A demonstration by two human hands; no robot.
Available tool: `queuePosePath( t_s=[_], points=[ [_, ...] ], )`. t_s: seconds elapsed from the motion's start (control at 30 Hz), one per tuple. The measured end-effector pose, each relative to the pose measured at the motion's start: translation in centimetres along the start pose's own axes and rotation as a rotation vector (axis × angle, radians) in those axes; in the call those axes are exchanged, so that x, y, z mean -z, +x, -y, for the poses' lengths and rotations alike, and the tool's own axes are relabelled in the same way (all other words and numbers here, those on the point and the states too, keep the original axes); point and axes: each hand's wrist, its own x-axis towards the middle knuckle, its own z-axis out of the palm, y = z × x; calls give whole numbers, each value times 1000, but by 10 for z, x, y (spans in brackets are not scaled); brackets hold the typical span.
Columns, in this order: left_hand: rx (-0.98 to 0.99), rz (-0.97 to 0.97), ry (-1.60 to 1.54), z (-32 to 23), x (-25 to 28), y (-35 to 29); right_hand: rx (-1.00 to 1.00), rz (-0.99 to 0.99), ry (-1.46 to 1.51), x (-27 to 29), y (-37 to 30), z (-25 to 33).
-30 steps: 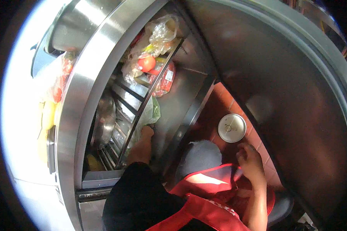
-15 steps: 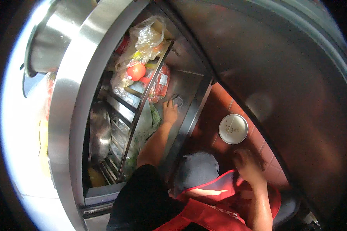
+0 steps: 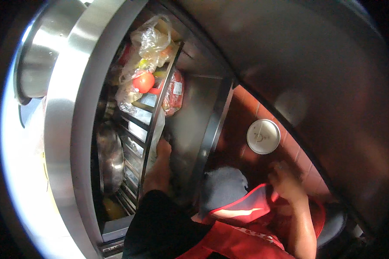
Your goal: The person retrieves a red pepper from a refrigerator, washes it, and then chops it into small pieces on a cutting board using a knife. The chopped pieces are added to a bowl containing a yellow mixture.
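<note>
A person's left hand (image 3: 163, 149) sits below a slatted rack (image 3: 135, 121), its grip too obscured to tell; a pale plastic bag (image 3: 158, 126) lies just beyond it, lengthwise along the rack. The right hand (image 3: 286, 182), loosely open, is farther off.

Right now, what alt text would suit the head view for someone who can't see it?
A person's left hand reaches into an open steel cabinet, beside the front edge of a slatted shelf that holds bagged food. The right hand, loosely bent, appears over a red tiled floor near a round whitish disc.
</note>
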Motion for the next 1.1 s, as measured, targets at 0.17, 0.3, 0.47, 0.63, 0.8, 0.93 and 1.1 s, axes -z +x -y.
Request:
queuePosePath(
  t_s=[0.17, 0.3, 0.47, 0.63, 0.8, 0.93, 1.1],
  points=[
    [122, -261, -409, -81, 31, 48, 75, 2, -12, -12, -2, -8],
    [127, -459, -399, -160, 57, 68, 74, 78, -23, -15, 4, 4],
    [-336, -408, -500, -172, 87, 110, 40, 55, -3, -7, 5, 5],
    [-348, -406, 75, -179, 105, 201, -26, 121, -107, -4, 6, -3],
    [-238, -268, -109, -151, 104, 240, -127, 200, -114, -14, 4, -20],
    [-204, -376, -194, -141, 94, 214, -117, 235, -84, -15, 13, -17],
    [-326, -221, -1593, -124, 123, 136, -31, 159, -53, -4, 16, 1]
  ],
)
